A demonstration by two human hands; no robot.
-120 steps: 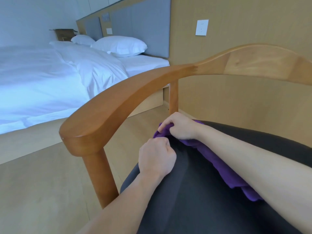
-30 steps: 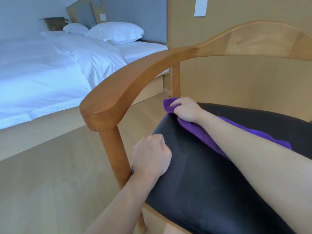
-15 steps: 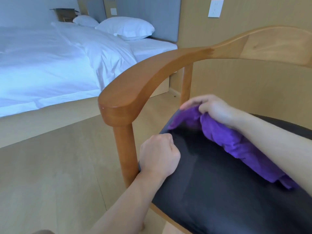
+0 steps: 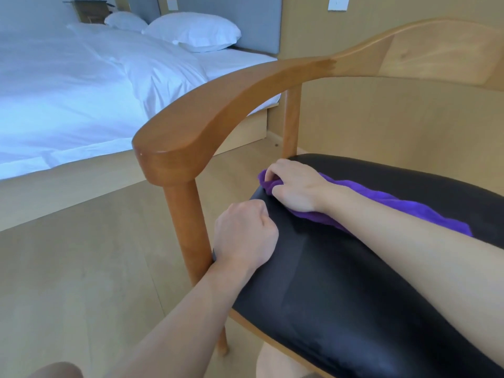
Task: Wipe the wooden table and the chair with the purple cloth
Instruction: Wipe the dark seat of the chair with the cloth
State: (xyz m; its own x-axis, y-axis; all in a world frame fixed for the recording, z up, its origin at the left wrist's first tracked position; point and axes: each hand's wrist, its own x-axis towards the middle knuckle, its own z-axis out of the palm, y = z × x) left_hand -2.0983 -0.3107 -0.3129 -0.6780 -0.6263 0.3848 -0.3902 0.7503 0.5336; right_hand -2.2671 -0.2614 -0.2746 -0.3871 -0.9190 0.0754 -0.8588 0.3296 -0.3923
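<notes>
A wooden chair with a curved armrest (image 4: 218,110) and a black padded seat (image 4: 341,282) fills the right half of the view. The purple cloth (image 4: 395,205) lies stretched across the seat's far part. My right hand (image 4: 296,186) grips the cloth's bunched left end near the seat's left edge, beside the rear post. My left hand (image 4: 244,236) is curled into a fist at the seat's front left corner, next to the front leg; whether it holds the seat edge is hidden. The wooden table is out of view.
A bed with white sheets (image 4: 81,85) and pillows (image 4: 191,31) stands to the left, behind the chair. A light wood floor (image 4: 81,255) lies between. A wood-panelled wall (image 4: 395,118) with a white socket (image 4: 338,2) rises behind the chair.
My right hand has pulled the cloth down flat onto the seat and toward its left edge; half a second ago it held it bunched and raised. My left fist has stayed put.
</notes>
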